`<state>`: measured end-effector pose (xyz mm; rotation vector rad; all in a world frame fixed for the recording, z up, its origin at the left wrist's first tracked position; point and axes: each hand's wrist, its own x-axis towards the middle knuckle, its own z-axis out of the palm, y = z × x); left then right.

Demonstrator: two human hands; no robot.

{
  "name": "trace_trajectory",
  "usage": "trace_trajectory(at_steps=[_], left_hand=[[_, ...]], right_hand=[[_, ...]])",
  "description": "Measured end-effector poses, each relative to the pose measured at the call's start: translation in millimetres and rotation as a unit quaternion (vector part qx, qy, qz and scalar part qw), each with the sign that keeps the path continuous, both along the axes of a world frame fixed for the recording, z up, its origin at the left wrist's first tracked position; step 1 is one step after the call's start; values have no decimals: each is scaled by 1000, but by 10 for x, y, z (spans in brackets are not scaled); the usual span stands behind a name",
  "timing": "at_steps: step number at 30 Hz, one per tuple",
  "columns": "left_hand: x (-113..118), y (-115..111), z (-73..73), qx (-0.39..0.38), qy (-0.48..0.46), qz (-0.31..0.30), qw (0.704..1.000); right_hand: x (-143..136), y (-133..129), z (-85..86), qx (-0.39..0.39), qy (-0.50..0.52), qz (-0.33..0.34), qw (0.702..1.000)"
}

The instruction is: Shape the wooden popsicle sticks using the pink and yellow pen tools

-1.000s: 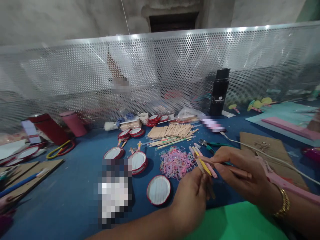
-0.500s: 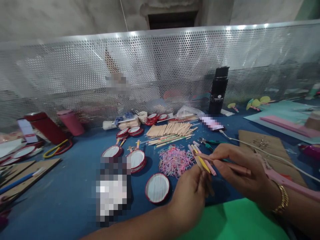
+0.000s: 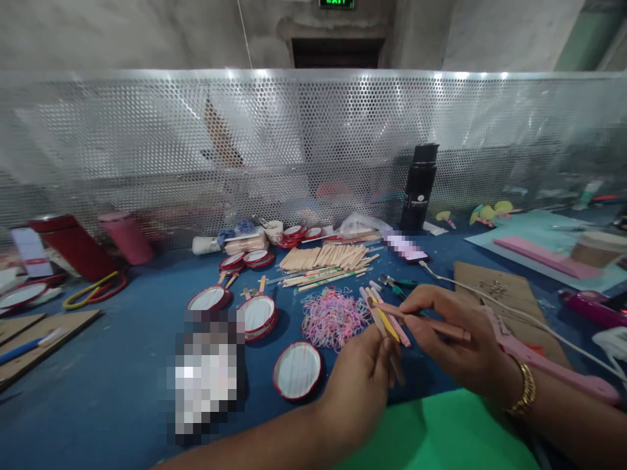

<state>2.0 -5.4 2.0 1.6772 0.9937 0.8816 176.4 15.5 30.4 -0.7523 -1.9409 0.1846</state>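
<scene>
Fingers of your right hand (image 3: 453,343) grip brown marker (image 3: 453,330), your left hand (image 3: 360,375) pinches stick (image 3: 378,321), right of rubber bands (image 3: 333,318); only view shifts, work uninterrupted.

I log: dim grey light overall; white glints atop the perforated screen (image 3: 304,137); a lit green exit sign (image 3: 336,2), cropped; soft shadow on the green sheet (image 3: 443,431). I list: wide-angle stretch toward the sides; pixelation over part of the blue table (image 3: 132,365).
</scene>
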Motion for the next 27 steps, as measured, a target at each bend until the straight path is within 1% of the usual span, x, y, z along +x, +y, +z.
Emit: trace_trajectory(at_steps=[6, 13, 17, 19, 21, 23, 27], left_hand=[[0, -7, -4, 19, 5, 6, 1000], [9, -24, -17, 11, 11, 10, 1000], [13, -15, -21, 15, 4, 10, 1000], [17, -8, -24, 12, -13, 9, 1000], [22, -2, -25, -1, -35, 13, 999], [24, 1, -20, -11, -49, 15, 999], [15, 1, 4, -11, -47, 9, 999]], right_hand=[[8, 11, -22, 7, 12, 23, 1000], [56, 29, -95, -23, 30, 33, 999], [54, 47, -94, -17, 16, 3, 1000], [53, 52, -88, -16, 17, -22, 999], [51, 53, -85, -16, 22, -34, 999], [45, 49, -84, -19, 26, -23, 999], [17, 36, -73, -20, 29, 13, 999]])
